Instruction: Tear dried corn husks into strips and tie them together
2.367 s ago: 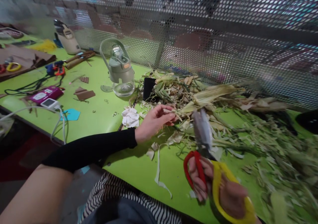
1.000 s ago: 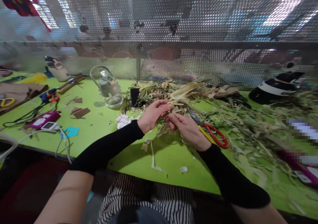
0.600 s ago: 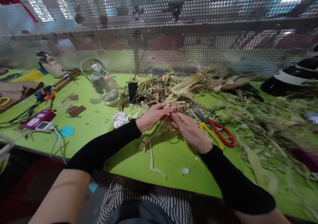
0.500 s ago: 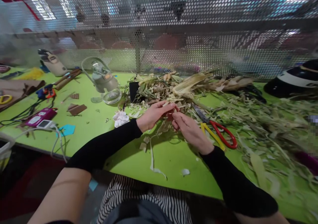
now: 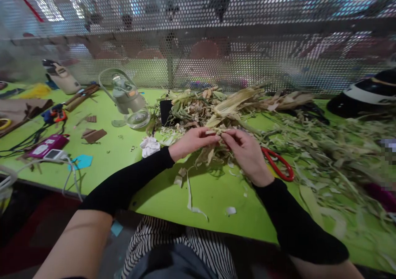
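Note:
My left hand [image 5: 194,142] and my right hand [image 5: 247,153] meet just in front of a heap of dried corn husks [image 5: 232,106]. Thumb and fingers of each pinch a small, pale strip of corn husk [image 5: 218,131], mostly hidden by the fingertips. Below them, more husk pieces [image 5: 208,154] lie on the green table [image 5: 216,200]. Close beside my right wrist shows the red handle of a pair of scissors [image 5: 286,168]; the hand covers the blades. A crumpled white tissue [image 5: 149,146] rests by my left wrist.
Behind the table stands a perforated metal screen [image 5: 185,52]. A clear-bottomed bottle [image 5: 125,99] and a black box-like object [image 5: 166,112] stand at the back. On the left are a magenta device [image 5: 48,145], white cables and a blue glue gun [image 5: 51,115]. Shredded husks [image 5: 334,155] spread rightward.
My right hand has turned and shifted right and up, now covering the scissors' blades and most of the yellow handle. The left fingers have bent into a pinch. The view has shifted slightly.

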The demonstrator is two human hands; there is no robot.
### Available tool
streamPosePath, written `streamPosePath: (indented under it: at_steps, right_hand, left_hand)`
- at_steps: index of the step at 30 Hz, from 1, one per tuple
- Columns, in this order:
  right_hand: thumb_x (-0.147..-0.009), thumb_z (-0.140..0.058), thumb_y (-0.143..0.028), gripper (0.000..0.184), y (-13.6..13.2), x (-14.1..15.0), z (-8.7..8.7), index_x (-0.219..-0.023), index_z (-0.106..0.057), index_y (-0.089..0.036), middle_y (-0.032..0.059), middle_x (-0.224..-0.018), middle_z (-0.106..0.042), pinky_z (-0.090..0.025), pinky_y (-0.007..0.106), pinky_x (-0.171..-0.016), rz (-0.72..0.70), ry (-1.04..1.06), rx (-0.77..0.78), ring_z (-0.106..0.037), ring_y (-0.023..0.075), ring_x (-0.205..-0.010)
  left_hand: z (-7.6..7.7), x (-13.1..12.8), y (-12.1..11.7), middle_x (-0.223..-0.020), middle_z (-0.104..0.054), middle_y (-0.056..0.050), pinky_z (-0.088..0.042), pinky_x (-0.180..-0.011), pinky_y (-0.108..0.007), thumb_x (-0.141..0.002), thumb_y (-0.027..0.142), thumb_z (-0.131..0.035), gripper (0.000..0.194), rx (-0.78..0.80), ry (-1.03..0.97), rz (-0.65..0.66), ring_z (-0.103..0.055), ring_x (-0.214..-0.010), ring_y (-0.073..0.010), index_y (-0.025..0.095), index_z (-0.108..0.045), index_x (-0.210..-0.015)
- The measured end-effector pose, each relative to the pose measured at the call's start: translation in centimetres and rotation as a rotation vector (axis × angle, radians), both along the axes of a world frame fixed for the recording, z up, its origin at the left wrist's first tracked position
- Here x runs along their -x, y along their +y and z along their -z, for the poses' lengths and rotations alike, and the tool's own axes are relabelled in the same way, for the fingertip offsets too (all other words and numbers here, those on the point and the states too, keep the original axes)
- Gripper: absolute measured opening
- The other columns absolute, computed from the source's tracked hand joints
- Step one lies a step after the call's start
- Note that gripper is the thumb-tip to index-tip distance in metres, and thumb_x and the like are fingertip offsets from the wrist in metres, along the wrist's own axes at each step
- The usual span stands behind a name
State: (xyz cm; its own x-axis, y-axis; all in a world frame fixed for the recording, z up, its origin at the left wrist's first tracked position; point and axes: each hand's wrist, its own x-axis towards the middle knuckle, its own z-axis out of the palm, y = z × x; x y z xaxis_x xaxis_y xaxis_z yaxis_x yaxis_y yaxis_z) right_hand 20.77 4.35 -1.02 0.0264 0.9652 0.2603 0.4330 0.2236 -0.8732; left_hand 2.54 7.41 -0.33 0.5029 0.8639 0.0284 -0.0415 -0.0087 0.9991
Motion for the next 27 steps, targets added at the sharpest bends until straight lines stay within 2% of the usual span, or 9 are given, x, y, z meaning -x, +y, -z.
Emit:
streamPosePath:
  at_steps: [3, 5, 8, 12, 15, 19, 21, 24, 27]
  right_hand:
    - [-0.084, -0.065, -0.056, 0.036, -0.3, 0.0, -0.4, -0.082, -0.064, -0.021, -0.0002, -0.068, -0.059, -0.039, 0.029, -0.058, 0.015, -0.007, -0.034, -0.048, 0.0137, -0.06]
    - [-0.084, -0.066, -0.055, 0.035, -0.5, 0.0, -0.7, -0.078, -0.064, -0.02, -0.0011, -0.065, -0.057, -0.038, 0.028, -0.057, 0.0, -0.016, -0.038, -0.046, 0.0129, -0.058]
    - [-0.085, -0.067, -0.053, 0.035, -0.9, 0.1, -1.0, -0.074, -0.065, -0.02, -0.0021, -0.06, -0.055, -0.036, 0.028, -0.054, -0.023, -0.024, -0.029, -0.044, 0.0124, -0.055]
    - [-0.086, -0.067, -0.047, 0.03, -1.4, 0.3, -1.5, -0.073, -0.064, -0.021, -0.0027, -0.063, -0.056, -0.036, 0.027, -0.055, -0.015, 0.025, -0.029, -0.045, 0.0115, -0.057]
    - [-0.08, -0.075, -0.044, 0.028, -1.4, 0.2, -1.7, -0.07, -0.065, -0.02, -0.0026, -0.063, -0.057, -0.038, 0.026, -0.057, -0.026, 0.144, 0.023, -0.046, 0.0108, -0.058]
    - [-0.078, -0.075, -0.054, 0.035, -0.4, -0.4, -1.2, -0.075, -0.063, -0.021, -0.0012, -0.068, -0.062, -0.043, 0.026, -0.057, 0.034, 0.317, 0.072, -0.051, 0.0114, -0.058]
    - [-0.077, -0.074, -0.057, 0.038, 0.0, -0.7, -0.8, -0.077, -0.063, -0.021, -0.0007, -0.07, -0.064, -0.045, 0.026, -0.057, 0.059, 0.355, 0.074, -0.052, 0.0114, -0.059]
    - [-0.075, -0.076, -0.056, 0.038, 0.3, -0.6, -0.4, -0.079, -0.065, -0.021, -0.0001, -0.072, -0.066, -0.047, 0.027, -0.059, 0.055, 0.39, 0.082, -0.054, 0.0115, -0.061]
    - [-0.074, -0.078, -0.054, 0.036, 0.2, -0.3, -0.3, -0.085, -0.068, -0.021, -0.0002, -0.077, -0.067, -0.05, 0.027, -0.063, 0.033, 0.412, 0.084, -0.057, 0.0121, -0.066]
  left_hand:
    - [-0.5, 0.5, -0.1, -0.081, -0.065, 0.0, -0.041, -0.074, -0.025, -0.092, 0.043, -0.06, 0.031, -0.259, 0.133, -0.031, -0.055, -0.075, -0.0103, 0.014, -0.065, -0.086]
    - [-0.7, 0.7, -0.1, -0.08, -0.064, 0.0, -0.04, -0.073, -0.024, -0.094, 0.043, -0.056, 0.031, -0.367, 0.204, -0.048, -0.054, -0.075, -0.0111, 0.015, -0.065, -0.086]
    - [-0.8, 0.9, -0.2, -0.073, -0.06, 0.002, -0.038, -0.069, -0.024, -0.096, 0.042, -0.052, 0.033, -0.453, 0.312, -0.068, -0.051, -0.071, -0.0115, 0.016, -0.064, -0.08]
    - [-1.1, 1.1, 0.0, -0.079, -0.067, 0.0, -0.042, -0.077, -0.025, -0.098, 0.043, -0.05, 0.036, -0.49, 0.334, -0.053, -0.058, -0.077, -0.0126, 0.017, -0.067, -0.079]
    - [-0.9, 1.2, 0.1, -0.085, -0.07, -0.002, -0.044, -0.08, -0.025, -0.096, 0.044, -0.053, 0.034, -0.38, 0.267, -0.035, -0.062, -0.081, -0.0131, 0.016, -0.068, -0.083]
    - [0.0, 0.8, -0.1, -0.106, -0.073, -0.01, -0.047, -0.082, -0.028, -0.092, 0.048, -0.062, 0.038, 0.028, 0.095, -0.021, -0.066, -0.091, -0.015, 0.015, -0.064, -0.111]
    - [0.4, 0.3, -0.3, -0.111, -0.072, -0.011, -0.047, -0.082, -0.029, -0.086, 0.049, -0.07, 0.046, 0.128, 0.045, -0.011, -0.066, -0.093, -0.0148, 0.015, -0.063, -0.117]
    - [0.7, -0.7, -0.4, -0.097, -0.072, -0.006, -0.044, -0.076, -0.026, -0.075, 0.05, -0.08, 0.047, 0.106, 0.013, 0.04, -0.062, -0.082, -0.0118, 0.014, -0.067, -0.101]
    - [0.7, -1.7, -0.2, -0.078, -0.068, -0.002, -0.04, -0.067, -0.024, -0.069, 0.059, -0.081, 0.05, 0.073, 0.028, 0.104, -0.054, -0.068, -0.0094, 0.013, -0.064, -0.082]
